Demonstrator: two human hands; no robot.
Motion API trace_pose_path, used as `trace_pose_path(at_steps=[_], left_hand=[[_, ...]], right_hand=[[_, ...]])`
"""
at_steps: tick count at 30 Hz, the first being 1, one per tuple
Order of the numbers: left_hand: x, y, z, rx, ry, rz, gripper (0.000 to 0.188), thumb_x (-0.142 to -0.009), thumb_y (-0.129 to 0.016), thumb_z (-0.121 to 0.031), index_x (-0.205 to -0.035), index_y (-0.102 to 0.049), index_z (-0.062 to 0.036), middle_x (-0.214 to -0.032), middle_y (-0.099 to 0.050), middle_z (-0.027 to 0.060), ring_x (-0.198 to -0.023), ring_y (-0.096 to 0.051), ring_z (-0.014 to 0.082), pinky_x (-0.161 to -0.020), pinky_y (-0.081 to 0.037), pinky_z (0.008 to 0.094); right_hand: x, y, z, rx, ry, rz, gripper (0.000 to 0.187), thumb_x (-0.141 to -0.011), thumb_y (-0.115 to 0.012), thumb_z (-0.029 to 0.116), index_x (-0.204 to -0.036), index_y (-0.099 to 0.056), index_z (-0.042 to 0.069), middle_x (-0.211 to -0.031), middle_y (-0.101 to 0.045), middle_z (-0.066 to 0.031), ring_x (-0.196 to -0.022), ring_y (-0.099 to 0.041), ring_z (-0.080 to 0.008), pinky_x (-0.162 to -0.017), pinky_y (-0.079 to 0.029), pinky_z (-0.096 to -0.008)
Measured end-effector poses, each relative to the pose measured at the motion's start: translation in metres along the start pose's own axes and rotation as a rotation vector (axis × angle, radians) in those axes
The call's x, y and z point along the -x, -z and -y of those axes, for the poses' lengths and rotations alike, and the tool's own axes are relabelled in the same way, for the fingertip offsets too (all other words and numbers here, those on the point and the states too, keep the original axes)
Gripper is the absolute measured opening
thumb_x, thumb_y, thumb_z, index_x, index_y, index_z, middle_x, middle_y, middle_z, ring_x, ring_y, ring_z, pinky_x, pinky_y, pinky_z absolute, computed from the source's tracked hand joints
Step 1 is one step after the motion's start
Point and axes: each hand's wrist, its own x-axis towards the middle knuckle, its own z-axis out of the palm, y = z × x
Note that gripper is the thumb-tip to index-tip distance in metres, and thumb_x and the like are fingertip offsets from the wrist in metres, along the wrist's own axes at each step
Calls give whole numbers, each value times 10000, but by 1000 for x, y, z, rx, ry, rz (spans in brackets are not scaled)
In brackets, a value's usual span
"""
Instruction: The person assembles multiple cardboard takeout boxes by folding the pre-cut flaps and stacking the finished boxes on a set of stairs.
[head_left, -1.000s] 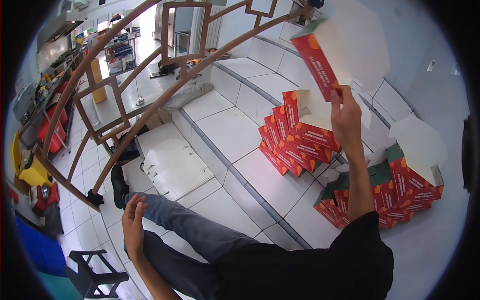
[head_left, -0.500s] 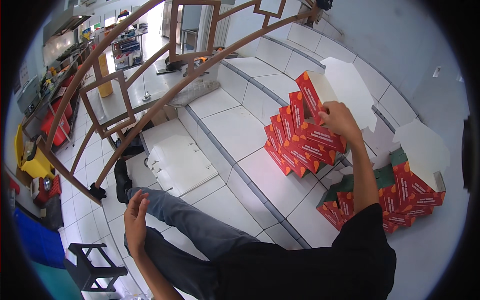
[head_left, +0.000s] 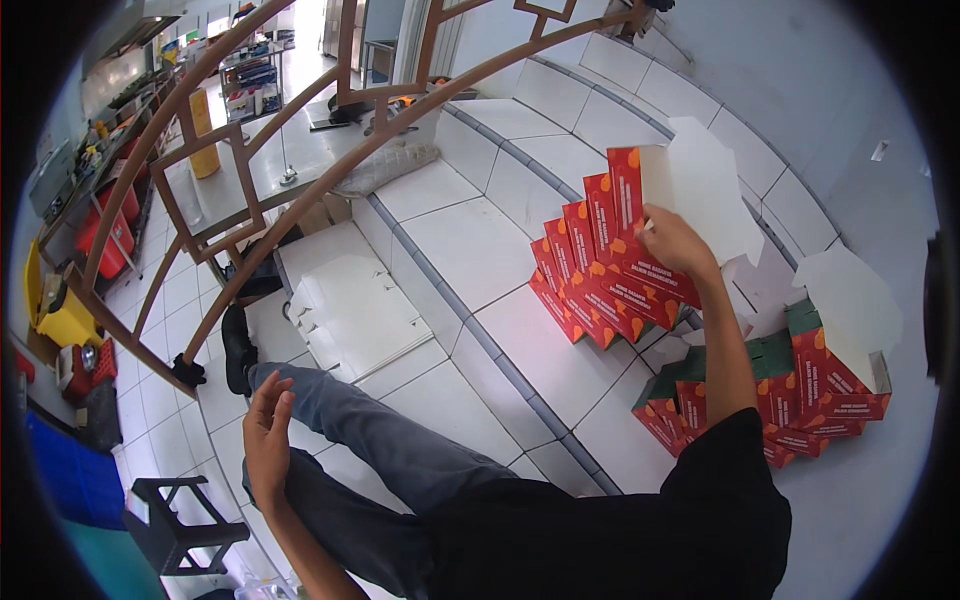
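I see the right hand (head_left: 676, 243) with fingers closed on the top edge of a red carton (head_left: 650, 225), the end one of a leaning row of red cartons (head_left: 585, 280) on the white tiled stair step (head_left: 480, 250). Its long axis runs up and down, tilted back toward the upper steps, its white open flap (head_left: 705, 185) pointing up above the fingers while the body hangs below them. The left hand (head_left: 266, 440) is open, holding nothing, hovering over my jeans leg (head_left: 390, 460).
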Motion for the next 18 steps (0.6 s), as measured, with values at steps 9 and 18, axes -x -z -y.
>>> trace_pose_path(at_steps=[9,18], left_hand=[[1,-1,1,-17,1,-20,437,-999,-621,-215,-1378,-543,-14,-1244,-650,141,-1155,-598,195,-988,-461,315],[15,-14,-6,-7,-13,-105,389,-946,-681,-148,-1298,-593,-6,-1177,-685,118,-1065,-667,187,-962,-500,319]], right_hand=[[41,-27,107,-199,126,-493,405,-929,-627,223,-1243,-548,-19,-1144,-645,-234,-1075,-614,-394,-938,-473,-465],[54,-376,274,-404,473,546,725,-846,-720,457,-1327,-503,-40,-1247,-571,-277,-1171,-557,-419,-941,-499,-490]])
